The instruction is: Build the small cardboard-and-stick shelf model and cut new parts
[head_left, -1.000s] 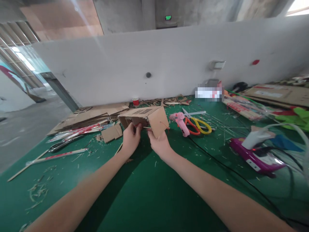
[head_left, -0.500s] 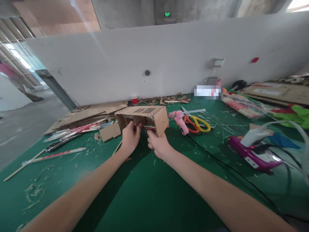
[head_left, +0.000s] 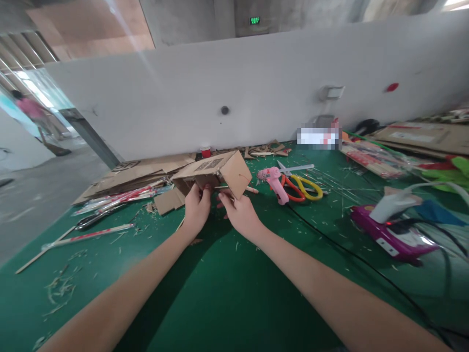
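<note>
A small open-fronted cardboard box (head_left: 236, 173) is held tilted above the green table, its open side toward me. My left hand (head_left: 198, 205) is closed at the box's lower left edge, fingertips at the opening. My right hand (head_left: 237, 210) grips the lower right edge of the box with the thumb and fingers. A thin stick (head_left: 252, 189) pokes out past the right side of the box. Just right of the box lie a pink glue gun (head_left: 275, 183) and scissors with orange and yellow handles (head_left: 309, 188).
Flat cardboard (head_left: 128, 178) and wrapped sticks (head_left: 120, 198) lie at the left. A red cup (head_left: 205, 152) stands by the wall. A purple power strip (head_left: 392, 239) with cables sits at the right. A person (head_left: 34, 110) is in the far left background.
The box has tilted, its right end turned and raised, and the stick now shows at its right. My right hand's fingers have shifted along the box edge. The view has shifted slightly.
</note>
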A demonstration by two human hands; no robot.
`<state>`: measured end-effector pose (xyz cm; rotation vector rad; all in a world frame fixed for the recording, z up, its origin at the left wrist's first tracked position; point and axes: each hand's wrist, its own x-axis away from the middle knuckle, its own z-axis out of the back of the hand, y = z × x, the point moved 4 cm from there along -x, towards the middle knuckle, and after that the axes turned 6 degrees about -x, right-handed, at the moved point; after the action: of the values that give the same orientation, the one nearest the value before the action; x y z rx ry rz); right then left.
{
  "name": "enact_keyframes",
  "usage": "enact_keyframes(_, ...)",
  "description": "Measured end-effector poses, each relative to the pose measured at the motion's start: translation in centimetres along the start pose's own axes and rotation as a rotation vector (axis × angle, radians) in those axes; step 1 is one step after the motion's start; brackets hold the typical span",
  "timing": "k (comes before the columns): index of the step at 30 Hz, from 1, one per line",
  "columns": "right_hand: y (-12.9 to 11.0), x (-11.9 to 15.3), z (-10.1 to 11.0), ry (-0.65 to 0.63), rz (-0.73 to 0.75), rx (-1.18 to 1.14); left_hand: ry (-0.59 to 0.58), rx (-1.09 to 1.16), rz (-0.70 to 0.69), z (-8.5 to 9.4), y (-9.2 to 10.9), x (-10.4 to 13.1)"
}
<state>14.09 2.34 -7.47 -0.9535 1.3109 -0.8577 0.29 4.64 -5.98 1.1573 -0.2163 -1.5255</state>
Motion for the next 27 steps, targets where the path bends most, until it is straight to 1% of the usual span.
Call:
enact_keyframes(2, -0.3, 0.1, 0.2, 0.006, 0.015, 0.093, -0.021, 0.012, -0.013, 0.0, 0.2, 0.1)
enact_keyframes(4, -0.5, 0.2, 0.4, 0.032, -0.015, 0.099, -0.034, 0.023, -0.018, 0.0, 0.3, 0.1)
enact_keyframes(9, 0.3, -0.1, 0.1, 0.069, -0.165, -0.108, -0.029, 0.022, -0.005, 0.1, 0.2, 0.2)
enact_keyframes(13, 1.0, -0.4, -0.2, 0.086, -0.233, -0.249, -0.037, 0.015, -0.002, 0.0, 0.0, 0.1)
enact_keyframes(20, 1.0, -0.8, -0.3, 0.105, -0.337, -0.329, -0.03, 0.033, -0.008, 0.0, 0.0, 0.2)
enact_keyframes(23, 0.9, -0.7, -0.4, 0.099, -0.316, -0.329, -0.044, 0.021, -0.015, 0.0, 0.2, 0.4)
enact_keyframes(27, 0.7, -0.6, -0.7, 0.083, -0.226, -0.257, -0.072, -0.019, -0.045, 0.0, 0.7, 0.6)
